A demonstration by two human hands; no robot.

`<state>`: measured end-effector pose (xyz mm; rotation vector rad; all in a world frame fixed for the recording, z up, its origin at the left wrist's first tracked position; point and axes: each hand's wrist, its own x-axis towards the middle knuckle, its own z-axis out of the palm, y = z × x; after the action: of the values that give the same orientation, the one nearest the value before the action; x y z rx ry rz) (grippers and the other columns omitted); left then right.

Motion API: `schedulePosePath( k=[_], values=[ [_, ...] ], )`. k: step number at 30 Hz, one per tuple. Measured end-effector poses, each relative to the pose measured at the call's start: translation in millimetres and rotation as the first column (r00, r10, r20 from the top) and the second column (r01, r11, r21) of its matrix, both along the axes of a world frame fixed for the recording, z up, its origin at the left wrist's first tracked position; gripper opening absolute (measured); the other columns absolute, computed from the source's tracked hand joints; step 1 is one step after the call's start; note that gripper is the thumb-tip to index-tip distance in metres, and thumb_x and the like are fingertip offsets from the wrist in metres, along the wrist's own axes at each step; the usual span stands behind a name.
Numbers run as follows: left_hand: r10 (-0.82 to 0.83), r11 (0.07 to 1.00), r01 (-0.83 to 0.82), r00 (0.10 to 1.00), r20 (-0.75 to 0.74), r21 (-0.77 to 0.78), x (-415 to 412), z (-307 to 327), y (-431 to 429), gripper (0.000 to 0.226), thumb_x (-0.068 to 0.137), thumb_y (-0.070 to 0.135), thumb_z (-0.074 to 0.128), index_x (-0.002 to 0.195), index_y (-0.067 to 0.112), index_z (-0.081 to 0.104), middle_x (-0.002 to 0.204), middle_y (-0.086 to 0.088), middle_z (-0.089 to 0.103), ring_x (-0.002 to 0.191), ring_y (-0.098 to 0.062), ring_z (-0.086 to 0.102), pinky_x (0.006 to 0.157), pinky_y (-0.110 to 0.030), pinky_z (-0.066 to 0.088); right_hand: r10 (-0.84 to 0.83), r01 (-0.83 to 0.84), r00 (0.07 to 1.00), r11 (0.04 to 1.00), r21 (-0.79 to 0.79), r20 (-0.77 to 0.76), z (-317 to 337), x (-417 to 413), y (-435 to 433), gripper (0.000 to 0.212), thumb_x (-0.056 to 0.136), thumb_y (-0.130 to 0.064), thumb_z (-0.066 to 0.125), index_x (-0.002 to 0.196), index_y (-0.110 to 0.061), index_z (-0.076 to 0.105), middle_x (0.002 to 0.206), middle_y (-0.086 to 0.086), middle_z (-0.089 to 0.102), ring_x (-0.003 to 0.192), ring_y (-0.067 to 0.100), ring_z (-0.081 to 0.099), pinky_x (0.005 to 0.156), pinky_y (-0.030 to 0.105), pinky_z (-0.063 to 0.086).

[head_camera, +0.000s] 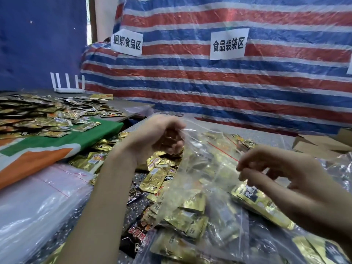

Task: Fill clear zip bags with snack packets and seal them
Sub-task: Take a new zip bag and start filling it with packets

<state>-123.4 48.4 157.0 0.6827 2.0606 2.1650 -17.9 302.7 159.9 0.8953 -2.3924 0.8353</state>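
A clear zip bag (205,180) with a red line near its mouth hangs between my hands, its lower half full of gold snack packets. My left hand (162,138) grips the bag's top left edge with curled fingers. My right hand (266,168) pinches the top right edge at the red line. Loose gold and black snack packets (152,174) lie on the table under the bag. A filled clear bag (257,242) lies flat in front, at the lower right.
A stack of empty clear zip bags (38,202) lies at the lower left. A big heap of gold packets (38,115) covers a green and orange cloth (57,143) on the left. Cardboard (322,143) sits at the right. A striped tarp with paper signs (228,43) hangs behind.
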Motion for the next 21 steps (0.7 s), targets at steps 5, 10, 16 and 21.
schedulePosePath(
  k=[5,10,16,21],
  values=[
    [-0.057,0.973,0.059,0.998,0.015,-0.223,-12,-11,-28,0.037,0.087,0.05,0.065,0.079,0.015,0.075,0.076,-0.007,0.071,0.064,-0.015,0.064,0.058,-0.021,0.053,-0.021,0.021,0.999,1.0,-0.011,-0.043,0,1,3,0.009,0.084,-0.023,0.064,0.088,-0.03,0.067,0.084,-0.01,0.072,0.076,0.012,0.068,0.059,0.027,0.052],
    [0.512,0.597,-0.487,0.843,-0.166,-0.637,-57,-53,-48,0.014,0.094,0.026,0.066,0.089,0.014,0.071,0.092,-0.007,0.072,0.084,-0.02,0.067,0.08,-0.038,0.056,-0.033,0.033,0.997,0.999,-0.009,-0.07,3,2,6,0.01,0.084,-0.023,0.063,0.087,-0.032,0.066,0.083,-0.012,0.072,0.076,0.012,0.068,0.058,0.027,0.053],
    [0.648,0.441,-0.561,0.739,-0.184,-0.701,-94,-126,-53,0.061,0.085,-0.004,0.049,0.137,0.026,0.053,0.134,-0.009,0.055,0.105,-0.029,0.06,0.084,-0.045,0.056,-0.01,0.011,0.995,1.0,0.01,-0.097,3,2,3,0.011,0.083,-0.021,0.065,0.085,-0.032,0.066,0.083,-0.014,0.07,0.079,0.007,0.066,0.057,0.014,0.05],
    [0.591,0.317,-0.486,0.773,-0.231,-0.814,-100,-160,-38,0.056,0.086,0.002,0.051,0.134,0.032,0.057,0.13,-0.005,0.061,0.114,-0.028,0.056,0.097,-0.046,0.05,0.015,-0.013,0.989,1.0,0.015,-0.146,-7,-11,4,0.009,0.087,-0.024,0.063,0.09,-0.033,0.064,0.087,-0.015,0.071,0.077,0.005,0.069,0.063,0.018,0.05]
  ],
)
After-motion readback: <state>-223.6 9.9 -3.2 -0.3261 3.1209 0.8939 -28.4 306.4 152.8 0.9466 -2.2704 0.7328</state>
